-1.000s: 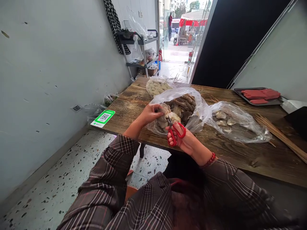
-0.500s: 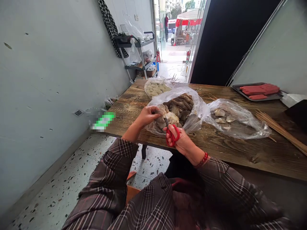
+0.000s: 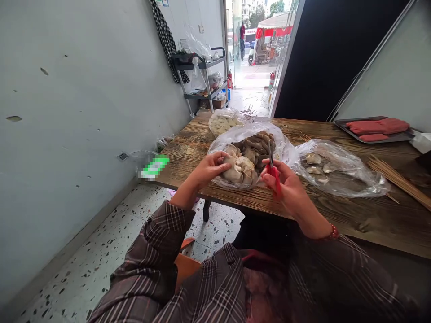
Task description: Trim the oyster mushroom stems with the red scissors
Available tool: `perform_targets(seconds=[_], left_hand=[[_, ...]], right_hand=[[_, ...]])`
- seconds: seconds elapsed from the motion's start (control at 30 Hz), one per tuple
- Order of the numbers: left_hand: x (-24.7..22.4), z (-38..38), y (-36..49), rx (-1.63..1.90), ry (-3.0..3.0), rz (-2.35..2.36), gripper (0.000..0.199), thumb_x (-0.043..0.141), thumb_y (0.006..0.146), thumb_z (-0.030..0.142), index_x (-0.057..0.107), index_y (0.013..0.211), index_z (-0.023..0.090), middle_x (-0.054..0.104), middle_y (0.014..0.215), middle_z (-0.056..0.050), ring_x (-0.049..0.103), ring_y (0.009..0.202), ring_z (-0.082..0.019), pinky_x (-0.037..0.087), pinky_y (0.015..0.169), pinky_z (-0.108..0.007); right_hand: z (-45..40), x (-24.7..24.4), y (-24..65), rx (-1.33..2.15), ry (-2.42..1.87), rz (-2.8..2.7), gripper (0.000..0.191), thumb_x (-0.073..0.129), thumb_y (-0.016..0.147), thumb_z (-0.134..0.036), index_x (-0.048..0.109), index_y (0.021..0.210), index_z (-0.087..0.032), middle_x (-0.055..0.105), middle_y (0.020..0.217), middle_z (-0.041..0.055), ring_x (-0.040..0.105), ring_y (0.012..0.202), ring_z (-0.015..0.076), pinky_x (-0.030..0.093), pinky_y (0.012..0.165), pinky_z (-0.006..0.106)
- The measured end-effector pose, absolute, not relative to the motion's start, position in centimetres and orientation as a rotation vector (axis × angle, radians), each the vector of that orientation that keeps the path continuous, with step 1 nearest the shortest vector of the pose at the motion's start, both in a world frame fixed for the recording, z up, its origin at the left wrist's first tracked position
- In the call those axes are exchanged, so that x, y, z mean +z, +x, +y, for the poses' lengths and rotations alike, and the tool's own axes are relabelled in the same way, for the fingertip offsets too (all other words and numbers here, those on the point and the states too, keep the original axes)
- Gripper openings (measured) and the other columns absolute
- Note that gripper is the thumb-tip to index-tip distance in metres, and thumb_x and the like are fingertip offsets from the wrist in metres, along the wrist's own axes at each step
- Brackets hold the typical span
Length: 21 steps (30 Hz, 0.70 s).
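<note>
Pale oyster mushrooms [image 3: 245, 167] lie in the front part of an open clear plastic bag [image 3: 225, 140], with browner ones behind them. My left hand [image 3: 213, 169] grips the left edge of the pale mushroom cluster between thumb and fingers. Red-handled scissors [image 3: 276, 177] are in my right hand [image 3: 290, 188], at the bag's right front, blades pointing up and away from the mushrooms. To the right, a second clear bag [image 3: 358, 172] holds several mushroom pieces [image 3: 314, 159].
Behind the middle bag is another bag of pale pieces [image 3: 224, 123] with thin sticks by it. Wooden skewers [image 3: 400, 181] and a black tray [image 3: 387, 139] of red meat-like pieces [image 3: 379, 127] are at the right of the wooden table [image 3: 323, 211]. A shelf cart [image 3: 198, 65] stands beyond.
My right hand has moved right with the scissors, away from the mushroom cluster, and the blades have turned upward. My left hand stays at the cluster. The view has shifted slightly.
</note>
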<state>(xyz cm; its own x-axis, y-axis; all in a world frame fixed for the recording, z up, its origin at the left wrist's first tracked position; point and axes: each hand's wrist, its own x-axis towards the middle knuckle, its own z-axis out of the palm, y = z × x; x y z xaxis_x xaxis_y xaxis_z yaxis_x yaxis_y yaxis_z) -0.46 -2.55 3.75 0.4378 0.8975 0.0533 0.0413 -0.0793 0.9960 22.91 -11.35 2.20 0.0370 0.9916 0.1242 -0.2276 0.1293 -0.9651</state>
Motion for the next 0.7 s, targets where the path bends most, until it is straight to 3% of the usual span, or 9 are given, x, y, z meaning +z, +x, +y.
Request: perform_targets(seconds=[0.17, 0.33, 0.53, 0.7], left_hand=[[4.4, -3.6, 3.8, 0.701, 1.746, 0.744, 0.030, 0.075, 0.073, 0.023, 0.063, 0.100, 0.018, 0.065, 0.086, -0.002, 0.061, 0.077, -0.013, 0.048, 0.067, -0.026], [4.8, -4.0, 6.7, 0.727, 1.888, 0.697, 0.034, 0.079, 0.067, 0.017, 0.062, 0.097, 0.019, 0.064, 0.092, -0.003, 0.060, 0.084, -0.015, 0.049, 0.073, -0.027], [4.4, -4.7, 8.5, 0.852, 1.642, 0.758, 0.042, 0.081, 0.070, 0.027, 0.059, 0.106, 0.018, 0.062, 0.096, -0.003, 0.058, 0.075, -0.010, 0.046, 0.067, -0.025], [3.3, -5.7, 9.8, 0.746, 1.647, 0.811, 0.032, 0.077, 0.074, 0.041, 0.066, 0.088, 0.014, 0.059, 0.077, 0.000, 0.051, 0.067, -0.011, 0.039, 0.061, -0.025]], right_hand=[[-10.4, 2.7, 23.9, 1.053, -1.064, -1.238, 0.058, 0.091, 0.063, -0.040, 0.064, 0.112, -0.025, 0.071, 0.090, 0.0004, 0.066, 0.081, 0.0177, 0.055, 0.079, 0.035], [-10.5, 2.1, 24.5, 1.158, -1.031, -1.160, 0.059, 0.091, 0.058, -0.032, 0.063, 0.108, -0.023, 0.068, 0.083, -0.0024, 0.063, 0.072, 0.0147, 0.053, 0.070, 0.030], [-11.3, 1.1, 25.5, 1.201, -1.033, -0.908, 0.060, 0.089, 0.058, -0.034, 0.060, 0.109, -0.023, 0.067, 0.079, -0.0042, 0.061, 0.067, 0.0131, 0.052, 0.066, 0.028], [-11.2, 0.3, 25.9, 1.009, -1.037, -0.846, 0.057, 0.087, 0.060, -0.033, 0.059, 0.108, -0.023, 0.066, 0.078, -0.0047, 0.060, 0.071, 0.0129, 0.050, 0.066, 0.026]])
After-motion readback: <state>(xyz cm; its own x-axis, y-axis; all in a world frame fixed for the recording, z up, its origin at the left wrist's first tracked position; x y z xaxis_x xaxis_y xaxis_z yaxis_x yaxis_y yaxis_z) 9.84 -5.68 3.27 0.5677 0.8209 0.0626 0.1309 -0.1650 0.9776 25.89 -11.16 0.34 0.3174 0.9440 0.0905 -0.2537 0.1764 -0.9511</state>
